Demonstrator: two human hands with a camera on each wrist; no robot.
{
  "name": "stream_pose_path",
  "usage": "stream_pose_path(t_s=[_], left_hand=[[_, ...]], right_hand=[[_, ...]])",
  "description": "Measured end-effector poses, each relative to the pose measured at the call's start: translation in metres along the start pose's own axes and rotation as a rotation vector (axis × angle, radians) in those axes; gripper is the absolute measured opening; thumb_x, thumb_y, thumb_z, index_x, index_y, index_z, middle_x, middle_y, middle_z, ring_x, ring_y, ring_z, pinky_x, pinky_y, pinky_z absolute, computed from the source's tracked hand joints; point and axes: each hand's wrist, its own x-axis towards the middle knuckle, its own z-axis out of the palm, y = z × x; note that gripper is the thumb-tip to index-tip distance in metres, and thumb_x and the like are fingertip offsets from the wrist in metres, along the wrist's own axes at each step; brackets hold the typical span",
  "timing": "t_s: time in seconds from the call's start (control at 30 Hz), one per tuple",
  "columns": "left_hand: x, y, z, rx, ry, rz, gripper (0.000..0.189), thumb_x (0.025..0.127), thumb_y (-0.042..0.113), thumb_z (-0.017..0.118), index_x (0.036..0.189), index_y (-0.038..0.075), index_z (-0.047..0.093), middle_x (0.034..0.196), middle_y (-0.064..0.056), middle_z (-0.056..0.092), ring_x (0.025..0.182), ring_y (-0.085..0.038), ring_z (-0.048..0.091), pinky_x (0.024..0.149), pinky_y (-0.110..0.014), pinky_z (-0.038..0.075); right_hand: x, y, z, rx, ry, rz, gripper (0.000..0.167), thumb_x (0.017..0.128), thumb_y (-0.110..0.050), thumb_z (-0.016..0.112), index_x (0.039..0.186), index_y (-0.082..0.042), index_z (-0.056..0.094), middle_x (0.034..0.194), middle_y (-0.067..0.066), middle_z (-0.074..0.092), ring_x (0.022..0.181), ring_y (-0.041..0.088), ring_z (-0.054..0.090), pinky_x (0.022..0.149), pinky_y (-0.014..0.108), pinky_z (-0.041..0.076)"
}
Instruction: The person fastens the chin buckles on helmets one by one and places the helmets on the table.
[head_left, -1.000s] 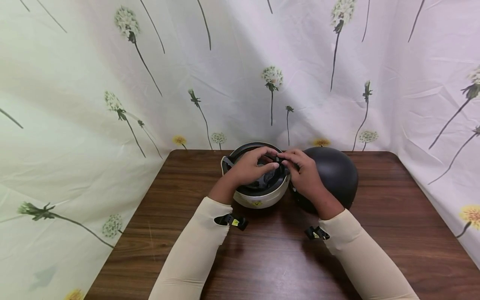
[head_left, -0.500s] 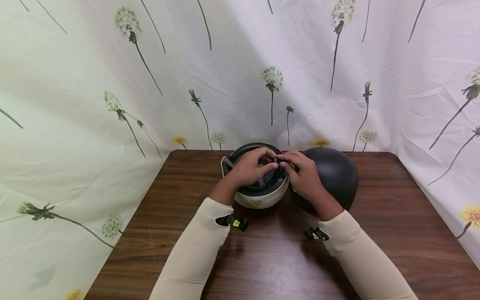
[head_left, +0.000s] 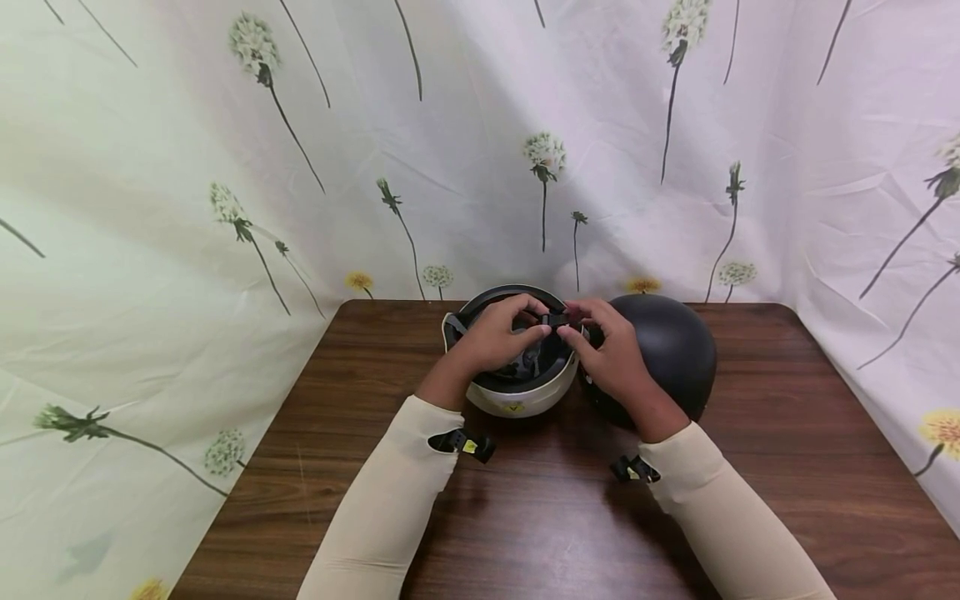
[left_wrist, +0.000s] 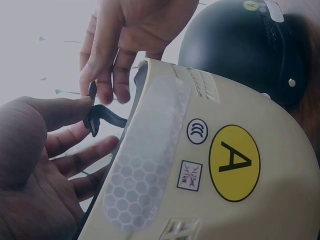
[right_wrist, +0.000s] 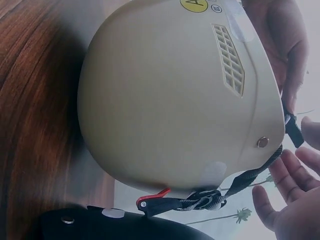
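Observation:
A cream helmet (head_left: 525, 402) lies upside down, its black padded inside facing up. Above its open rim my left hand (head_left: 498, 333) pinches a black helmet strap (head_left: 553, 319) between thumb and forefinger; the pinch shows in the left wrist view, other fingers loosely spread. Coming from the right, my right hand (head_left: 611, 346) has thumb and forefinger at either side of the strap's other end. In the left wrist view a right fingertip meets the top of the strap (left_wrist: 92, 91). A red-levered buckle (right_wrist: 155, 200) hangs outside the helmet in the right wrist view.
A matte black helmet (head_left: 671, 354) rests dome up just right of the cream one. Both stand near the back of the brown wooden table (head_left: 525, 517). Behind it hangs a white curtain (head_left: 465, 167) printed with dandelions.
The fingertips of both hands, close together before, have drawn slightly apart, and more of the black strap shows between them. Both helmets have stayed in place.

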Motion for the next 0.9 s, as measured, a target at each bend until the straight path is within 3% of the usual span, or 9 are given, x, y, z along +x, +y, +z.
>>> stream_pose_path(t_s=[0.3, 0.47, 0.7, 0.9], left_hand=[[-0.001, -0.001, -0.001, -0.012, 0.002, 0.007, 0.023, 0.105, 0.021, 0.068, 0.124, 0.009, 0.065, 0.127, -0.008, 0.068, 0.117, -0.025, 0.067, 0.106, -0.048, 0.05], [-0.001, -0.002, -0.002, -0.014, 0.0, -0.001, 0.022, 0.105, 0.021, 0.068, 0.124, 0.009, 0.066, 0.125, -0.008, 0.068, 0.116, -0.025, 0.067, 0.105, -0.048, 0.05], [-0.001, -0.004, 0.0, -0.012, -0.005, 0.003, 0.022, 0.105, 0.022, 0.068, 0.123, 0.01, 0.066, 0.127, -0.007, 0.067, 0.118, -0.025, 0.067, 0.104, -0.047, 0.051], [-0.002, -0.007, 0.001, -0.013, -0.008, 0.015, 0.022, 0.106, 0.023, 0.067, 0.124, 0.01, 0.065, 0.128, -0.007, 0.066, 0.118, -0.025, 0.067, 0.103, -0.047, 0.052]], right_hand=[[-0.003, 0.004, 0.001, 0.083, 0.032, 0.069, 0.053, 0.099, 0.0, 0.07, 0.149, -0.002, 0.051, 0.145, 0.024, 0.048, 0.128, 0.046, 0.053, 0.104, 0.066, 0.046], [-0.005, 0.006, 0.002, 0.091, 0.032, 0.095, 0.058, 0.099, 0.001, 0.068, 0.153, -0.002, 0.047, 0.155, 0.024, 0.037, 0.134, 0.048, 0.047, 0.106, 0.069, 0.043], [-0.012, 0.014, 0.003, 0.059, -0.002, 0.121, 0.054, 0.107, -0.014, 0.062, 0.157, -0.007, 0.044, 0.161, 0.017, 0.032, 0.14, 0.041, 0.042, 0.108, 0.072, 0.039], [-0.015, 0.017, 0.006, 0.063, -0.038, 0.141, 0.054, 0.11, -0.029, 0.055, 0.158, -0.008, 0.041, 0.165, 0.018, 0.023, 0.145, 0.042, 0.036, 0.109, 0.075, 0.035]])
